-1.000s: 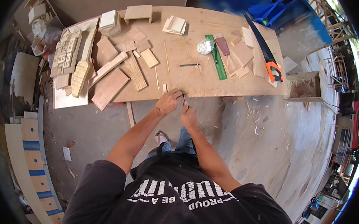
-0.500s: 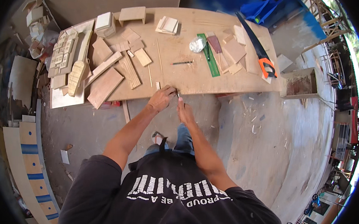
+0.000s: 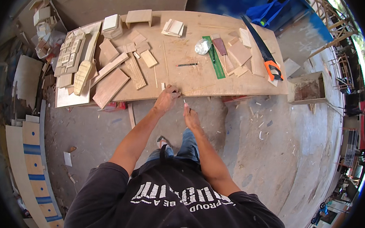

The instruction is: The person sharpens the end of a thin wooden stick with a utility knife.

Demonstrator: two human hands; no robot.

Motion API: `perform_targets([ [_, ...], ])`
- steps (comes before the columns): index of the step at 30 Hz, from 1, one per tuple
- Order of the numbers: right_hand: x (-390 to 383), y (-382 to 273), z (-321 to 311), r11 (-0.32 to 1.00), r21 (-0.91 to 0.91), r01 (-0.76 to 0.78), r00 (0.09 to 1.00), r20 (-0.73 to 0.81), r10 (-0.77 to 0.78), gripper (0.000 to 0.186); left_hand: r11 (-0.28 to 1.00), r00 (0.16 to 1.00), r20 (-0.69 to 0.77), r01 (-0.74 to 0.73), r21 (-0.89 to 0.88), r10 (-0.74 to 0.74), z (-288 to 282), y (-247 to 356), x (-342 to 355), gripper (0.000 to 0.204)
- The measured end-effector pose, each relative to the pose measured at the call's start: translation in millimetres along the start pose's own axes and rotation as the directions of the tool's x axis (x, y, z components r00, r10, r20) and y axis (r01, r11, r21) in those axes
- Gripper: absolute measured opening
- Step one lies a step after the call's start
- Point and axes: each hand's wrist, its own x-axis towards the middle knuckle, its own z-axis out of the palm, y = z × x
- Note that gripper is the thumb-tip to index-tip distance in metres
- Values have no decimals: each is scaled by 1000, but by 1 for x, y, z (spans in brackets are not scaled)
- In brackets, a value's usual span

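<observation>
My left hand [image 3: 167, 99] rests on the front edge of the wooden workbench [image 3: 234, 81], fingers closed on a small piece of wood [image 3: 176, 93] there. Just in front of the edge, my right hand [image 3: 190, 115] grips a thin, blade-like tool [image 3: 183, 99]. Its tip points up at the small piece beside my left fingers. What kind of tool it is cannot be made out at this size.
On the bench lie a handsaw with an orange handle [image 3: 262, 48], a green ruler [image 3: 214, 58], a dark pencil [image 3: 187, 65], thin sticks and several wood offcuts and boards [image 3: 110, 88]. An open wooden box [image 3: 307, 87] stands at the right end. Panels [image 3: 31, 159] lie on the dirt floor at left.
Both hands stay together at the bench's front edge. The view has shifted slightly, and the right hand sits a little lower, off the edge.
</observation>
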Motion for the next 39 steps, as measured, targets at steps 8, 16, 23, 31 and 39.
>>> perform_targets([
  [8, 2, -17, -4, 970, -227, -89, 991, 77, 109, 72, 991, 992, 31, -121, 58, 119, -1, -4, 4, 16],
  [16, 1, -26, -10, 973, -232, -19, 998, 48, 31, 72, 978, 976, 87, -203, 48, 198, -7, -12, 6, 14],
  [23, 1, -19, -5, 973, -227, 45, 999, 20, -41, 70, 963, 958, 116, -269, 38, 263, -11, -8, 5, 16],
  [31, 11, -41, -16, 957, -280, -75, 995, 48, 92, 75, 951, 951, 101, -299, 81, 291, -9, -9, 5, 16],
  [39, 26, -7, 6, 981, -139, -134, 991, -18, 132, 81, 994, 992, -75, 103, 45, -99, 2, 15, 2, 15],
])
